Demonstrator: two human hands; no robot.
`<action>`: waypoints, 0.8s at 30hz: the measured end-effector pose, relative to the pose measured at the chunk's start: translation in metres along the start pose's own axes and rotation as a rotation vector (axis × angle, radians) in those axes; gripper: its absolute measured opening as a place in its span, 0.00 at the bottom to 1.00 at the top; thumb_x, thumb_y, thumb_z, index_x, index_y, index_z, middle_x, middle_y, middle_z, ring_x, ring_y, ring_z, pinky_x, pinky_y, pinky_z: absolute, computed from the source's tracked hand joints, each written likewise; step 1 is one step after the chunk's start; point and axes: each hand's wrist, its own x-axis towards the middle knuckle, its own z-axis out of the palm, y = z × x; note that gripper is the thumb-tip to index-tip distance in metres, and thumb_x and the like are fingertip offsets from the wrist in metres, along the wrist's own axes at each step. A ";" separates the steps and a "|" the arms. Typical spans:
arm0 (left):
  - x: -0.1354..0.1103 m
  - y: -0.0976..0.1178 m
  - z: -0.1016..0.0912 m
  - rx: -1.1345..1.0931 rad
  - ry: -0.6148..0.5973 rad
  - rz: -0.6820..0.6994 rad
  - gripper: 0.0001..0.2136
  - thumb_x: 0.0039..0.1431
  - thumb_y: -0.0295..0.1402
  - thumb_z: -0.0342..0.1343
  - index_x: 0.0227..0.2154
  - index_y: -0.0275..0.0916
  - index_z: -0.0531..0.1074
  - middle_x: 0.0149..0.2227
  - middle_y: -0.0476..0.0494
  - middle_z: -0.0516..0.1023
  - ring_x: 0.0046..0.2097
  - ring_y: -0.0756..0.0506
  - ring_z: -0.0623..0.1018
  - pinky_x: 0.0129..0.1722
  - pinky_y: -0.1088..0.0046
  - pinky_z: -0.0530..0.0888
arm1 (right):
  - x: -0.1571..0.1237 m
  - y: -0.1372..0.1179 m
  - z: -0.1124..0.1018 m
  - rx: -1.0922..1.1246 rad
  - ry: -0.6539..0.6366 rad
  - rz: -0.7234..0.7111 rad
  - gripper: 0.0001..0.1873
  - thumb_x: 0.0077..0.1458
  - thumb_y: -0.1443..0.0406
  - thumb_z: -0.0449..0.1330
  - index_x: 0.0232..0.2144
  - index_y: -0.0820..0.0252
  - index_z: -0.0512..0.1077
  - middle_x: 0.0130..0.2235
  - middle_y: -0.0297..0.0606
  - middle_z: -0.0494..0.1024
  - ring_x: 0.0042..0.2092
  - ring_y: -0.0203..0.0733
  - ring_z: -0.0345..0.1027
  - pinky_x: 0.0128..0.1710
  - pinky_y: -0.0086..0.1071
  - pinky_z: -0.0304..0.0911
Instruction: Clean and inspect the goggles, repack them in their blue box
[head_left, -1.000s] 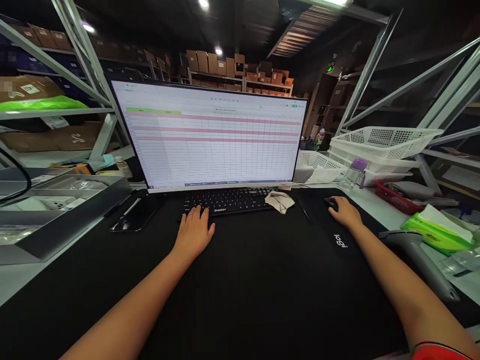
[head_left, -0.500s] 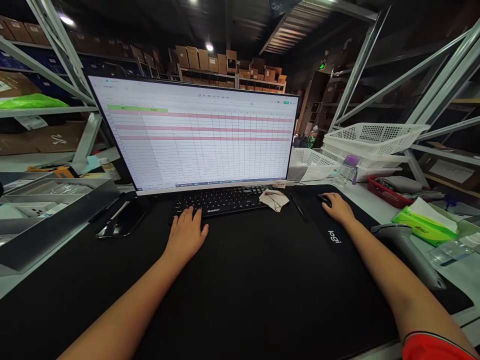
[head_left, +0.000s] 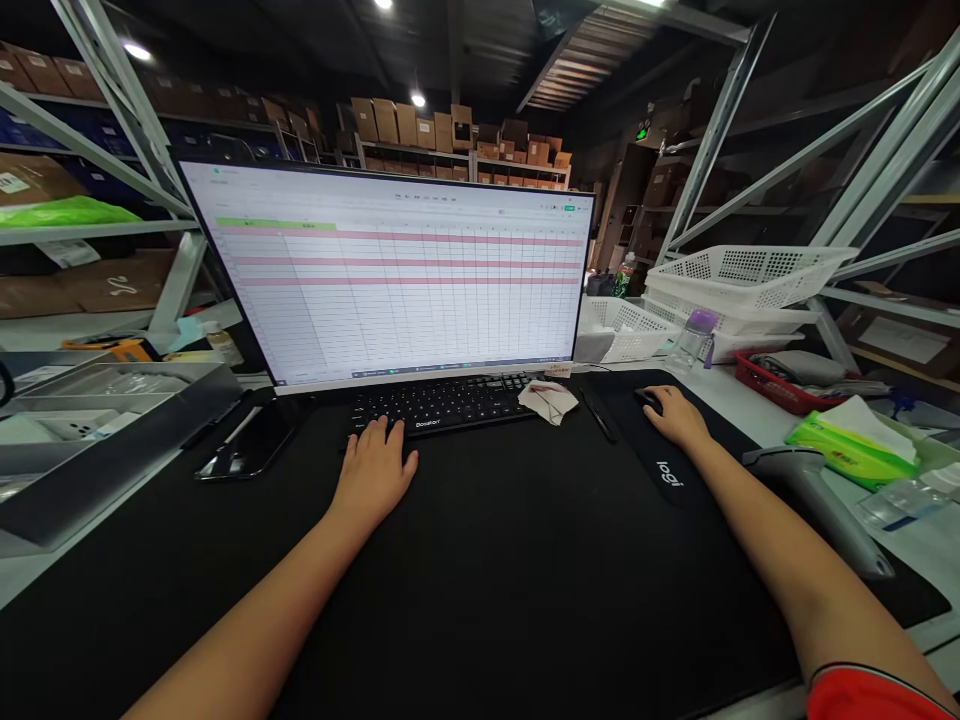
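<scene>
My left hand (head_left: 375, 462) rests with fingers stretched flat on the left end of a black keyboard (head_left: 442, 400). My right hand (head_left: 679, 417) is cupped over a black mouse (head_left: 649, 401) on a wide black desk mat (head_left: 487, 560). Behind the keyboard stands a large monitor (head_left: 390, 275) showing a spreadsheet with pink rows. A crumpled tissue (head_left: 550, 400) lies at the keyboard's right end, and a black pen (head_left: 598, 415) lies just to the right of it.
A dark phone (head_left: 244, 450) lies left of the keyboard beside a grey metal tray (head_left: 97, 440). On the right are stacked white baskets (head_left: 742, 285), a clear bottle (head_left: 694, 340), a red tray (head_left: 780, 385), a green tissue pack (head_left: 847, 450) and a grey barcode scanner (head_left: 814, 495). Shelving with cartons surrounds the desk.
The view has shifted a little, so the monitor sits further left in the picture. Both hands stay where they were, on the keyboard and the mouse.
</scene>
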 end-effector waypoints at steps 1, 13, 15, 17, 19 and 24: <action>0.000 0.000 -0.001 -0.009 0.005 0.001 0.28 0.72 0.36 0.48 0.69 0.24 0.67 0.71 0.19 0.66 0.73 0.28 0.68 0.72 0.44 0.65 | 0.000 0.000 0.000 -0.002 -0.003 0.000 0.25 0.67 0.56 0.56 0.62 0.53 0.75 0.62 0.47 0.74 0.57 0.55 0.74 0.58 0.46 0.71; 0.001 -0.002 0.003 -0.045 0.051 0.017 0.28 0.71 0.36 0.47 0.67 0.23 0.69 0.70 0.17 0.68 0.71 0.27 0.69 0.70 0.42 0.66 | 0.001 -0.003 -0.001 0.008 -0.006 0.022 0.24 0.66 0.56 0.57 0.61 0.52 0.76 0.62 0.46 0.74 0.58 0.54 0.74 0.59 0.45 0.71; 0.001 -0.002 0.004 -0.033 0.044 0.021 0.28 0.71 0.36 0.46 0.67 0.23 0.68 0.70 0.17 0.68 0.72 0.27 0.69 0.71 0.42 0.66 | 0.001 -0.005 -0.003 0.014 -0.025 0.036 0.26 0.67 0.55 0.56 0.63 0.52 0.75 0.64 0.47 0.73 0.60 0.55 0.73 0.61 0.46 0.70; 0.001 -0.002 0.006 -0.031 0.038 0.021 0.28 0.71 0.37 0.46 0.68 0.23 0.68 0.71 0.17 0.67 0.72 0.27 0.68 0.71 0.43 0.65 | 0.002 -0.005 -0.003 0.026 -0.037 0.033 0.27 0.68 0.54 0.56 0.64 0.54 0.74 0.65 0.49 0.72 0.63 0.56 0.71 0.63 0.48 0.68; 0.000 -0.002 0.007 -0.040 0.049 0.016 0.28 0.71 0.37 0.46 0.67 0.23 0.68 0.71 0.18 0.67 0.72 0.27 0.68 0.71 0.43 0.65 | 0.005 -0.005 -0.002 0.037 -0.033 0.027 0.27 0.68 0.54 0.56 0.64 0.55 0.74 0.66 0.50 0.71 0.65 0.57 0.69 0.65 0.49 0.67; 0.000 -0.003 0.009 -0.042 0.067 0.013 0.28 0.71 0.37 0.46 0.67 0.25 0.68 0.70 0.19 0.68 0.72 0.28 0.68 0.72 0.43 0.64 | 0.011 -0.002 0.004 0.051 0.000 0.027 0.26 0.67 0.54 0.58 0.62 0.54 0.75 0.64 0.50 0.72 0.65 0.58 0.69 0.64 0.51 0.69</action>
